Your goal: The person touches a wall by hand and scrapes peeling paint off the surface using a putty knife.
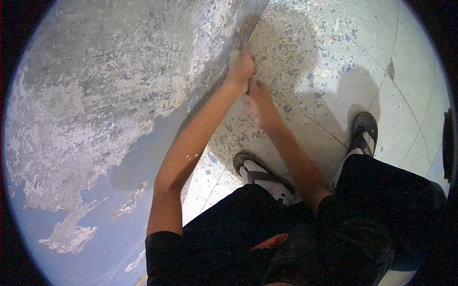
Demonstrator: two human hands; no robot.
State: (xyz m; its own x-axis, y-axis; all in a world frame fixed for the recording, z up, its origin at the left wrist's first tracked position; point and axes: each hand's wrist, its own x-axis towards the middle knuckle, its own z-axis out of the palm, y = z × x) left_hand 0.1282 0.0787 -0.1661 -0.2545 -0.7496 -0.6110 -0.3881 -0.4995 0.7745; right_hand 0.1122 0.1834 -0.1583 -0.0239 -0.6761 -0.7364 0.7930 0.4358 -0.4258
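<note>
Both of my hands are close together near the foot of the wall, somewhat blurred. My left hand [242, 68] is closed, farther up in the view and nearer the wall [109, 71]. Just below and right of it, my right hand [258, 99] is closed too. A thin dark thing runs between and beyond them, too blurred to name. The wall has blue paint [114, 171] low down, with large patches of it gone and a rough grey and white surface showing.
Paint flakes [281, 52] lie scattered over the pale tiled floor [405, 109]. My sandalled feet stand on the tiles, one sandal [365, 125] at the right and the other [260, 174] nearer the wall. A dark object [448, 143] is at the right edge.
</note>
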